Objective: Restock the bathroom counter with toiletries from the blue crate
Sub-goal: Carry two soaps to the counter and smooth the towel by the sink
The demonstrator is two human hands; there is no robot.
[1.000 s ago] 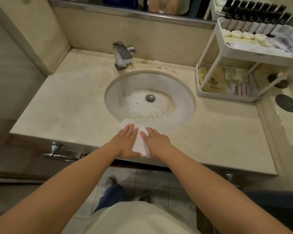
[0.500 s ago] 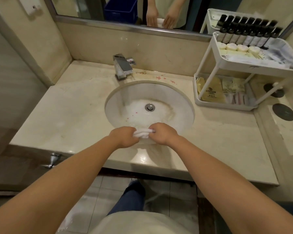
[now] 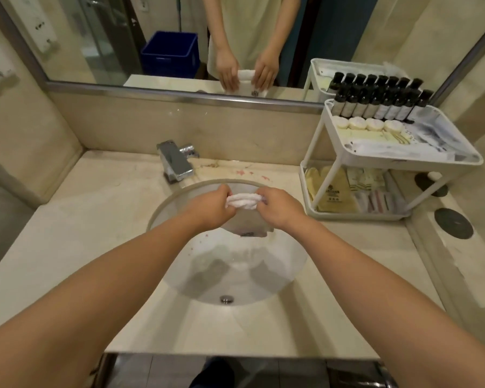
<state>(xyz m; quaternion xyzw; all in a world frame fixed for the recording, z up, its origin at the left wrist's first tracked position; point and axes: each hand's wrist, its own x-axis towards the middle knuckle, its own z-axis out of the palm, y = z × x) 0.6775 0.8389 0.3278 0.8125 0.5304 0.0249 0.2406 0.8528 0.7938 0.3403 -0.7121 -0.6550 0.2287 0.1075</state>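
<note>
Head view: a beige stone counter (image 3: 81,233) runs left to right. It is bounded by a wall on the left, a raised backsplash at the far side and a stepped ledge on the right. An oval basin (image 3: 277,264) is sunk in its middle, with the drain (image 3: 226,299) toward the near side and a chrome faucet (image 3: 175,163) at the far rim. A mirror (image 3: 109,37) spans the far wall; the blue crate (image 3: 170,54) shows only as a reflection in it, behind the person. At far right a white two-tier rack (image 3: 403,161) stands on the counter, carrying dark-capped bottles (image 3: 375,105) and round white soaps (image 3: 366,124) on the upper tray and packets (image 3: 331,194) on the lower. Two dark discs (image 3: 454,222) sit on the right ledge. The left hand (image 3: 210,210) and right hand (image 3: 282,210) each grip one end of a rolled white towel (image 3: 242,201), held above the far half of the basin; its loose part hangs below the hands. The rack's lower tray stands near the basin's right rim. The broadest stretch of counter lies left of the basin.
</note>
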